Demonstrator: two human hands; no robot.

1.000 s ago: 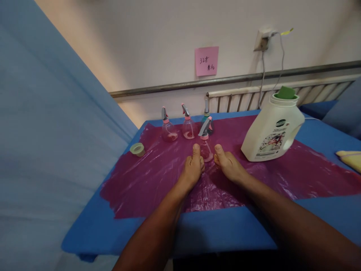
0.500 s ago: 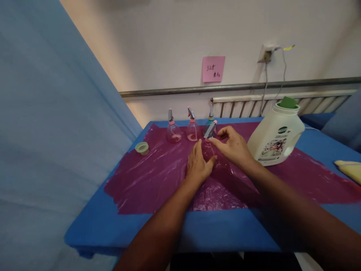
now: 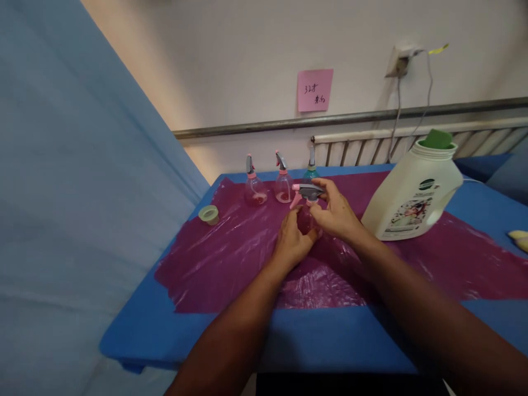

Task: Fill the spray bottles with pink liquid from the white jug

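Note:
Between my hands a clear spray bottle (image 3: pixel 306 220) stands on the purple plastic sheet (image 3: pixel 223 258). My left hand (image 3: pixel 291 239) is wrapped round its body from the left. My right hand (image 3: pixel 336 212) grips the grey spray head (image 3: pixel 310 191) at the collar, thumb in front and fingers behind. The head's pink nozzle and trigger point left. Behind stand two more clear spray bottles with pink collars, the left one (image 3: pixel 256 192) and the middle one (image 3: pixel 284 187), each with a little liquid. A teal spray bottle (image 3: pixel 311 173) is partly hidden behind my right hand.
A large white jug (image 3: pixel 412 192) with a green cap (image 3: pixel 438 139) stands to the right. A small pale green cup (image 3: pixel 209 215) sits at the left. Blue cloth (image 3: pixel 136 330) covers the table, a blue curtain (image 3: pixel 82 192) hangs left, and something yellow (image 3: pixel 520 239) lies far right.
The spray head has turned, so its nozzle now points left rather than up and to the right. My right hand has shifted round it; my left hand stays on the bottle.

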